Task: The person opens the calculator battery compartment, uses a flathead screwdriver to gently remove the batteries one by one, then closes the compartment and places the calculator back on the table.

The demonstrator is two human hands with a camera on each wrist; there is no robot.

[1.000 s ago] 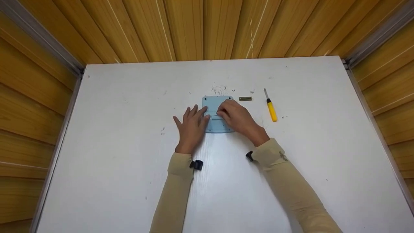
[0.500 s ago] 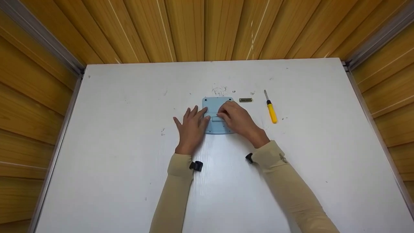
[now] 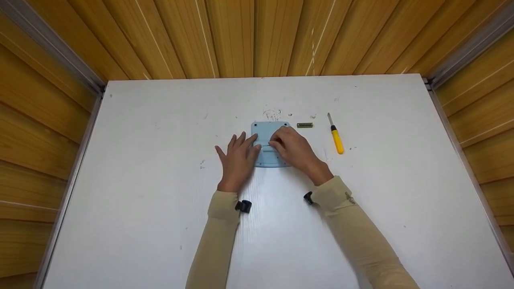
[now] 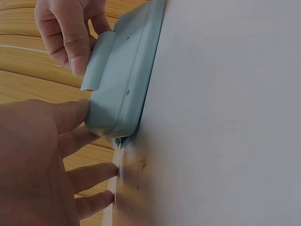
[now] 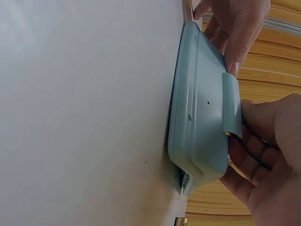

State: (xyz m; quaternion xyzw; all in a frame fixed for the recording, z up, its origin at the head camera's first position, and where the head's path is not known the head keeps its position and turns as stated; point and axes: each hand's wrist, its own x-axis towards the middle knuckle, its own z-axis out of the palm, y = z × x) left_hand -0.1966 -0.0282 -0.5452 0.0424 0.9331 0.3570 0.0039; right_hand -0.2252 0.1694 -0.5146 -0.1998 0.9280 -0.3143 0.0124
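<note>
A light blue plastic device (image 3: 265, 130), apparently a calculator lying back side up, rests on the white table. My left hand (image 3: 237, 162) has its fingers spread along the device's left side, with the thumb and index finger touching its edge. My right hand (image 3: 296, 148) bends over the middle of the back, fingers curled, pinching a curved battery cover (image 5: 231, 104). That cover stands a little proud of the back, and a small gold-coloured bit shows under its end in the right wrist view. The right fingertips are partly hidden in the head view.
A battery (image 3: 304, 125) lies just past the device's upper right corner. Farther right is a screwdriver (image 3: 337, 138) with a yellow handle, its tip pointing away. Wood-patterned walls (image 3: 233, 36) border the white tabletop (image 3: 152, 132).
Both hands keep nearly the same place on the device. The head view has shifted very slightly, so the things appear a little lower.
</note>
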